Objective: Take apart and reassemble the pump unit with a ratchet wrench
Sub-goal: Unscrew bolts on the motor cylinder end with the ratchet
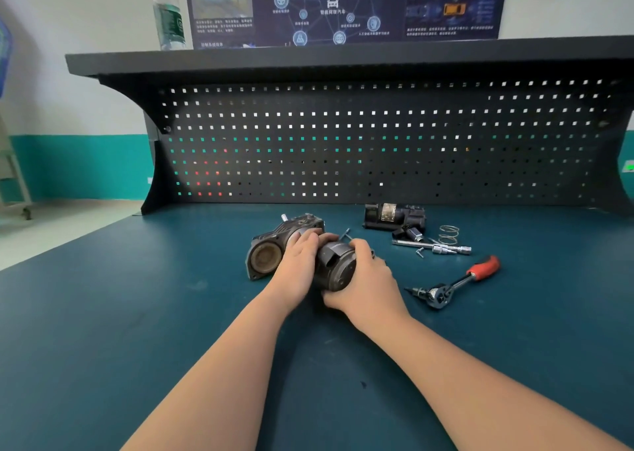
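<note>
The left hand curls over the middle of the pump unit, gripping it, while the right hand wraps round the unit's round motor end. The pump lies on its side on the blue counter, near the middle. To the right lie the ratchet wrench with its red handle, an extension bar, a spring and a second dark part.
</note>
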The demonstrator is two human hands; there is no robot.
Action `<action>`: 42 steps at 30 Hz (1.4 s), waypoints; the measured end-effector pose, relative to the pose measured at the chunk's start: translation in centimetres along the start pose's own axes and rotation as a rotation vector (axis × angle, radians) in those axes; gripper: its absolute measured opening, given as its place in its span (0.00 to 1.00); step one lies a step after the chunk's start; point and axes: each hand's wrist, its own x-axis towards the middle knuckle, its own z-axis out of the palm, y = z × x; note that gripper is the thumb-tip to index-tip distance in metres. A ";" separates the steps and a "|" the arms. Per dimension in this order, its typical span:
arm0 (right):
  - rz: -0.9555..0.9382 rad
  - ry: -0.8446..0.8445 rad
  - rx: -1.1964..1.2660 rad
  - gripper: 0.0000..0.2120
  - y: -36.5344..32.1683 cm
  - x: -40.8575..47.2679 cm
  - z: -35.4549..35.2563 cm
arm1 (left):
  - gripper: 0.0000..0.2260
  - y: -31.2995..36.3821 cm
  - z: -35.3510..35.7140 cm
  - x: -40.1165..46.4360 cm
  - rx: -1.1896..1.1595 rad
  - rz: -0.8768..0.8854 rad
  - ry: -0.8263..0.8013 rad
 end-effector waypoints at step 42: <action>-0.027 0.084 0.058 0.40 0.5 -1.1 -0.7 | 0.17 0.5 0.7 -0.2 0.099 0.018 0.045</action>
